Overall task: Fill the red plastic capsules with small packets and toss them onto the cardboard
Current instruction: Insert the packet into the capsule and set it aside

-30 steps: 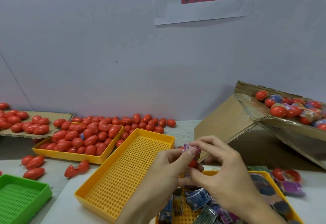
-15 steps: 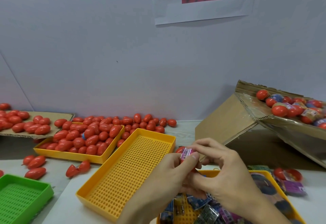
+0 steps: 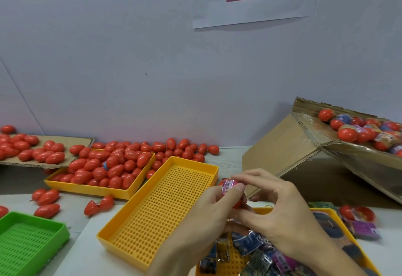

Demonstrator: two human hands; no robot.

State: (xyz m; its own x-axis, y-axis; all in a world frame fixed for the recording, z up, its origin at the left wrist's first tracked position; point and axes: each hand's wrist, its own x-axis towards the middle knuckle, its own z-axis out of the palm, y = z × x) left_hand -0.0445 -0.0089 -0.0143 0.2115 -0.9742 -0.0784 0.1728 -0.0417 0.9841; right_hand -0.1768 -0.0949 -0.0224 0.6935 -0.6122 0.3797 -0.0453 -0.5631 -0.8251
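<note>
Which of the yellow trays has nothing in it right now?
The middle yellow tray, just left of the hands. The far-left one holds red capsules; the one under the hands holds packets.

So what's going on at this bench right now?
A person is stuffing a small purple packet into a red plastic capsule, with both hands on it: the left hand pinches the packet with its thumb, and the right hand grips the capsule. They work above a yellow tray of loose packets. Filled capsules already lie on the tilted cardboard at right.
</note>
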